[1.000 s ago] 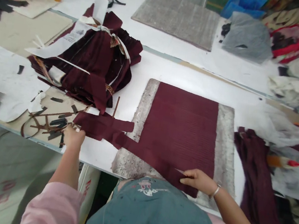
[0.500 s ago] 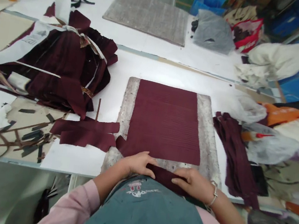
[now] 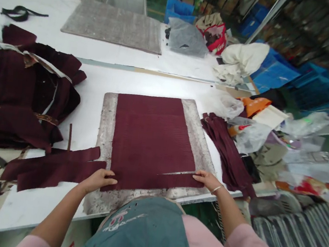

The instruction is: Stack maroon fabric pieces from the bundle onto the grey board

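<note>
On the grey cutting board (image 3: 103,139) lying on the white table (image 3: 157,85), a stack of maroon fabric (image 3: 150,134) lies flat, and the person stands at the board's near edge with both hands down on the cloth. A second ago the left hand was out past the board's left side among the loose offcuts; half a second ago both hands were bunched together at the near edge, gathering a strip. Now they have spread apart along that strip. The left hand (image 3: 98,179) rests with its fingers laid flat on the near left corner of the fabric, pressing rather than clutching. The right hand (image 3: 208,180) sits at the near right corner, fingertips pinching the end of the narrow maroon strip (image 3: 156,180), which runs across the near edge of the board and shows a pale slit line above it.

By my reading, the strip has been smoothed out and laid straight against the stack, so the piece looks lined up on the board.

Left of the board, cut maroon pieces (image 3: 53,164) lie just beside it, and farther left sits a heaped bundle of maroon garments (image 3: 23,94) with paper tags. Right of the board, a limp pile of maroon strips (image 3: 228,153) drapes toward the table edge, next to plastic bags (image 3: 252,136). Beyond the board lies a second grey board (image 3: 114,25), bare.
</note>
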A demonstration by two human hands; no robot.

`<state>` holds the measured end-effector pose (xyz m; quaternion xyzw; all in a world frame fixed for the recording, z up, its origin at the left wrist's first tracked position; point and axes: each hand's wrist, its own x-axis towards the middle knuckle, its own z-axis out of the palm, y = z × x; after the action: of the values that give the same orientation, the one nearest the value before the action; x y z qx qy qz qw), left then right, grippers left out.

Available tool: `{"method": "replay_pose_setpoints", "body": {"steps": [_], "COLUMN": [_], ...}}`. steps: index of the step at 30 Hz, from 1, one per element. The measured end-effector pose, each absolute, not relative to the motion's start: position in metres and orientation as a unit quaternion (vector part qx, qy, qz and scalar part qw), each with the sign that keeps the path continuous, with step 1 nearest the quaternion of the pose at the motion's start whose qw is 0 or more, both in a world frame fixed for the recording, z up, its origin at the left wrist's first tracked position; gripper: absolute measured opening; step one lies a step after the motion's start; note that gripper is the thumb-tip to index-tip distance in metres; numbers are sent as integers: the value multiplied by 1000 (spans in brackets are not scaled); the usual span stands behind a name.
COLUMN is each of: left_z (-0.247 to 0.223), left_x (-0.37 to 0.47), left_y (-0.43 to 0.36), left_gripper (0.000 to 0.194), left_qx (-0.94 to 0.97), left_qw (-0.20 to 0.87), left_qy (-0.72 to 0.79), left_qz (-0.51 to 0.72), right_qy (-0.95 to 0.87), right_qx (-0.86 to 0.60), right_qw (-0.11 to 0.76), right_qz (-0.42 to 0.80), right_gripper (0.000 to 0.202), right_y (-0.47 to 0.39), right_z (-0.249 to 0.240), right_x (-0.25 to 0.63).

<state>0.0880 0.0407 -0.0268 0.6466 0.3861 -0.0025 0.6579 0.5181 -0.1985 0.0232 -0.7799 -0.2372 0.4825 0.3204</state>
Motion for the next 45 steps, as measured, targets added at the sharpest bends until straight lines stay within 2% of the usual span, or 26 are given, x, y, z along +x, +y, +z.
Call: {"method": "replay_pose_setpoints", "body": {"steps": [7, 11, 16, 24, 31, 39, 45], "left_z": [-50, -56, -58, -52, -56, -50, -56], "left_x": [97, 102, 110, 118, 118, 120, 119], "left_y": [32, 26, 21, 22, 25, 20, 17], "left_gripper": [48, 47, 47, 50, 48, 24, 25], "left_qx": [602, 606, 574, 607, 627, 610, 592], "left_qw": [545, 465, 439, 361, 353, 387, 379], "left_qy": [575, 636, 681, 708, 694, 690, 709], "left_qz": [106, 110, 116, 12, -2, 39, 58], "right_qy": [-178, -178, -209, -277, -295, -319, -327], "right_qx": [-827, -856, -880, -904, -917, -912, -903], "right_qw": [348, 328, 267, 157, 82, 20, -14], "right_qz": [404, 358, 332, 285, 255, 256, 278], "right_gripper": [26, 19, 18, 21, 22, 27, 32], "right_y": [-174, -167, -163, -157, -151, -149, -147], "right_z": [-21, -36, -39, -30, -29, -26, -34], "right_x": [538, 543, 548, 548, 548, 548, 553]}}
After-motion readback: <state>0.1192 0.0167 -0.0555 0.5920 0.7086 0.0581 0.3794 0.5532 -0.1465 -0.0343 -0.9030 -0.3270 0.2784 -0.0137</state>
